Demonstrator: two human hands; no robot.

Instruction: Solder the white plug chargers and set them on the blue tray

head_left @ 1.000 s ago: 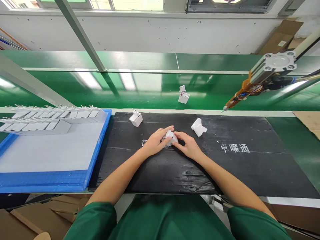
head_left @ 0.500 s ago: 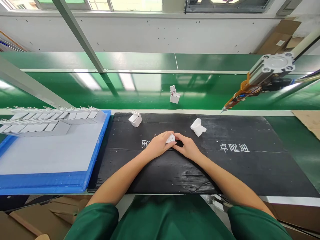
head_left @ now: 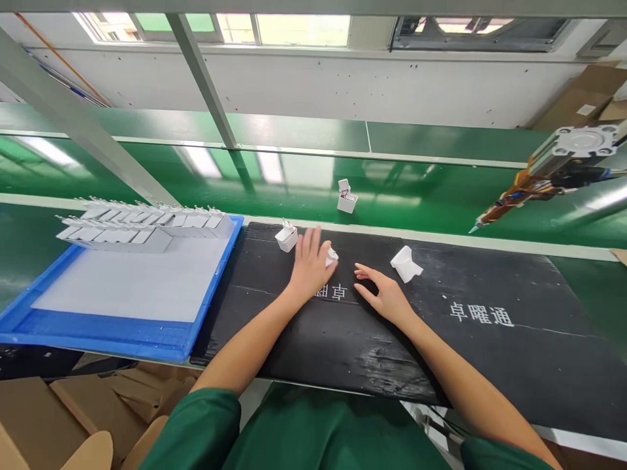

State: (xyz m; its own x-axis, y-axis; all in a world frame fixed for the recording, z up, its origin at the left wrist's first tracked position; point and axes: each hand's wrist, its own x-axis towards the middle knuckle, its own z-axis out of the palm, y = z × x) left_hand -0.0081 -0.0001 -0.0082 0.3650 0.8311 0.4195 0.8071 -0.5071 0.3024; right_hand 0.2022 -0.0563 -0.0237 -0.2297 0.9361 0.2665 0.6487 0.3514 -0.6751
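Left hand: is reaching over the upper middle of the mat, its fingers [head_left: 307,247] spreading forward; the hand [head_left: 306,269] is partly covering the white part.
Left grip: thumb and nearest finger are flanking the part; whether they are pinching it, I cannot tell.
White part [head_left: 332,256]: is showing at that hand's right edge, just above the frame's centre.
Right hand [head_left: 385,295]: is hovering or resting right of centre, holding nothing, with a moderate gap between thumb and fingers.
Plug box [head_left: 286,238]: is sitting just beside the left fingers, pins pointing up.
Open box [head_left: 347,200]: is standing on the green surface [head_left: 411,196], upper middle, wires showing.
Stand [head_left: 406,264]: is lying right of centre.
Mat [head_left: 333,346]: is lying beneath both hands.
Tray [head_left: 117,329]: is holding rows of plugs [head_left: 147,225] at left.
Tool [head_left: 509,199]: is pointing down-left, upper right.
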